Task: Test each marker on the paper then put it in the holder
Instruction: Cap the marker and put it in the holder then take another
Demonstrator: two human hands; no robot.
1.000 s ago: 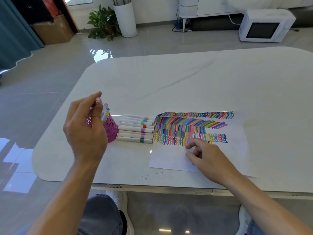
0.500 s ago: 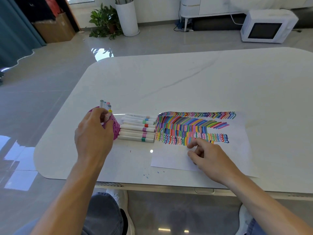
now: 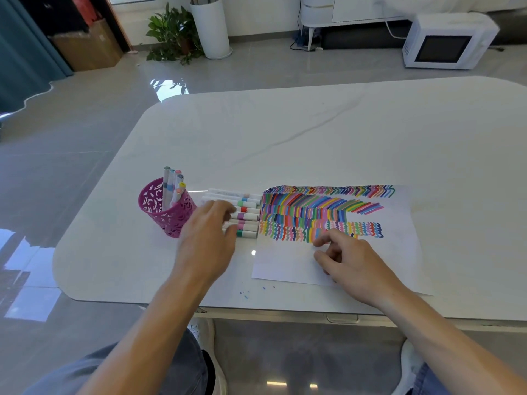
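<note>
Markers (image 3: 246, 208) are laid in a row between the pink holder (image 3: 159, 206) on the left and the paper (image 3: 399, 252) on the right. The row's left end is covered by the left hand (image 3: 208, 238), fingers spread wide and blurred; contact cannot be told. The right hand (image 3: 350, 258) is rested on the paper, fingers loosely curled, nothing held. Capped markers (image 3: 171, 183) are stood in the holder.
</note>
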